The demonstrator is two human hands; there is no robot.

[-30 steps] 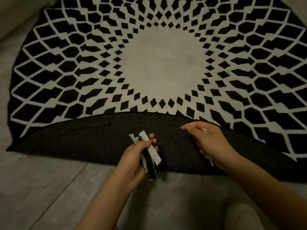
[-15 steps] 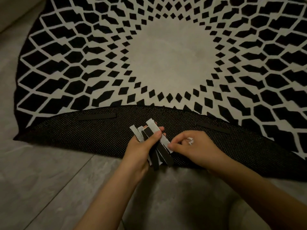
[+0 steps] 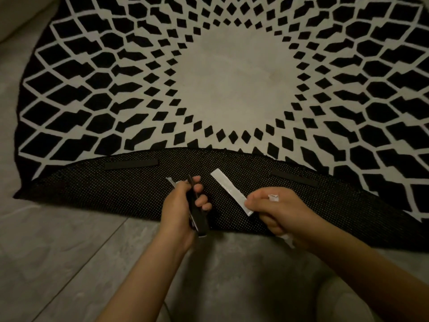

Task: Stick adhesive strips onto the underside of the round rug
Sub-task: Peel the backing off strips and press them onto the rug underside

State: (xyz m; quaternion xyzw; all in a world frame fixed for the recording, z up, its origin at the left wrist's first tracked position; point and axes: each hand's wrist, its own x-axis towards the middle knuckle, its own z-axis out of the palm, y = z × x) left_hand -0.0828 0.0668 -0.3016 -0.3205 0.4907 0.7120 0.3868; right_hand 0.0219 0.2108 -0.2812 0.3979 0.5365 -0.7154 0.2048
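Observation:
The round black-and-white rug (image 3: 234,75) lies on the floor with its near edge folded over, showing the black dotted underside (image 3: 130,191). Two black strips are stuck there, one at the left (image 3: 131,164) and one at the right (image 3: 293,177). My left hand (image 3: 183,205) grips a bundle of black strips (image 3: 197,210) above the fold. My right hand (image 3: 276,210) pinches one strip with white backing (image 3: 231,191), held apart from the bundle, and also keeps crumpled white backing scraps (image 3: 273,197) in its palm.
Grey wood-look floor (image 3: 69,252) runs along the near side. A pale edge, maybe furniture, sits at the top left corner (image 3: 14,17). My knee in light fabric shows at the bottom right (image 3: 343,298).
My right hand moved from the right strip on the fold to the bundle, took one white-backed strip and drew it out to the right. The view shifted closer.

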